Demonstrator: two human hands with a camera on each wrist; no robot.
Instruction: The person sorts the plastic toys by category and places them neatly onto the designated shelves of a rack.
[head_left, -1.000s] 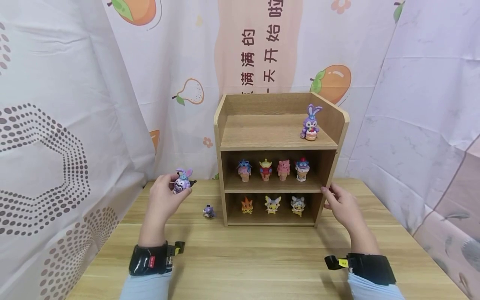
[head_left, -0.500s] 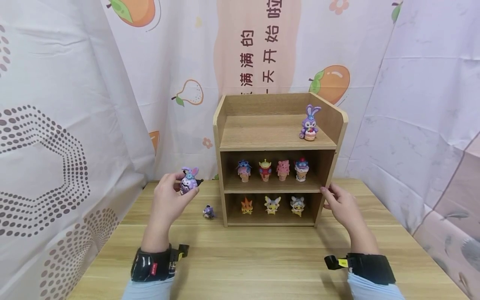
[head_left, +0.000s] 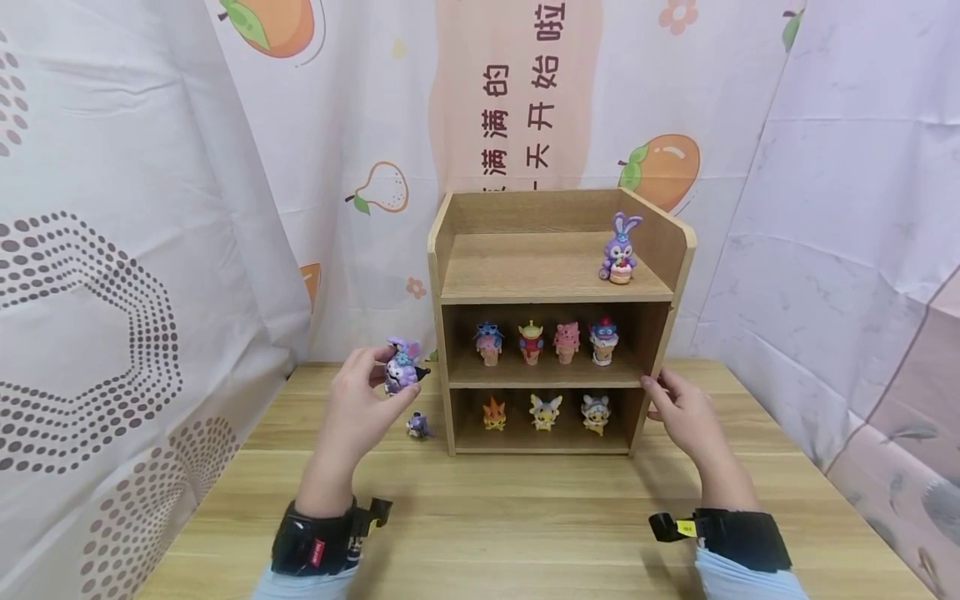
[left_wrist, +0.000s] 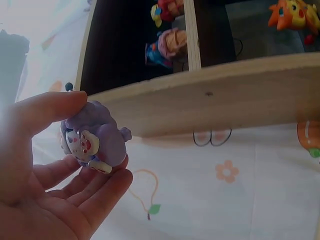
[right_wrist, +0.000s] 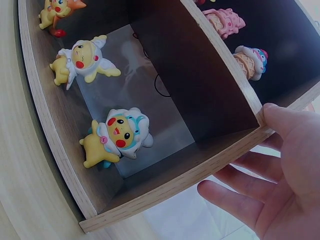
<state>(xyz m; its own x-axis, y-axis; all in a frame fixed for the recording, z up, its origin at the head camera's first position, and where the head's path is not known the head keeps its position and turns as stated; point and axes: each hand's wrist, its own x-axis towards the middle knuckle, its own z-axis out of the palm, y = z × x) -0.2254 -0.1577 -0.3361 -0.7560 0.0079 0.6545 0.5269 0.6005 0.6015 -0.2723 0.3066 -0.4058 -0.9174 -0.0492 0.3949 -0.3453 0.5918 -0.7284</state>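
On the left we see the left hand [head_left: 358, 406] raised above the bench [head_left: 480, 517], pinching a small purple rabbit toy [head_left: 401, 367] between thumb and fingertips, in the air just beside the left wall of the wooden shelf [head_left: 437, 275]. Below that toy a smaller purple figure [head_left: 417, 425] stands on the bench near the foot of the shelf. Inside the shelf we count four ice-cream cone figures [head_left: 530, 342] on the middle board and three yellow and orange figures [head_left: 543, 410] on the bottom one, while a purple bunny with a cake [head_left: 619, 248] sits on the top board at its right end. Further right, the right hand [head_left: 686, 414] rests spread against the shelf's right wall, thumb on its front edge, fingers fairly straight.
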